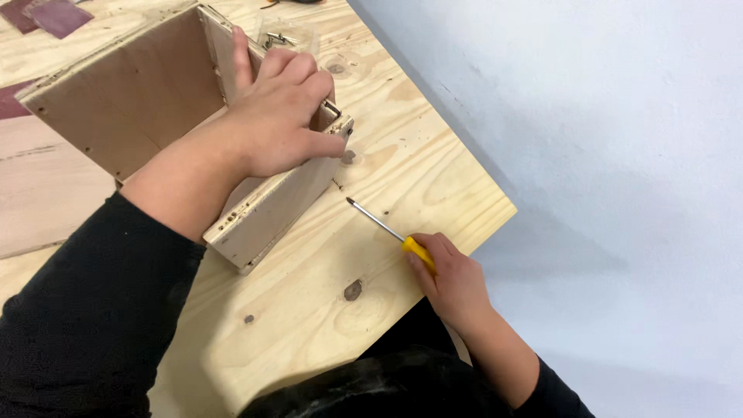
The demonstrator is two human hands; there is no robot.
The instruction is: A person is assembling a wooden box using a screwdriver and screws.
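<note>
Left hand clamped over the box wall, fingers curled over the rim, thumb pressed outside; looks like steadying it. Box open, lying near the tabletop far edge, corner pointing to the near right corner. Right hand at the right edge, fingers closed round the yellow screwdriver handle, tip resting flat, aimed at the box. 1 small screw lies between tip and box. Sandpaper far left, out of the way.

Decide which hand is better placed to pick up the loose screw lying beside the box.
The right hand, probably: it holds the screwdriver, whose tip lies near the screw. The left hand is gripping the wooden box wall.
</note>
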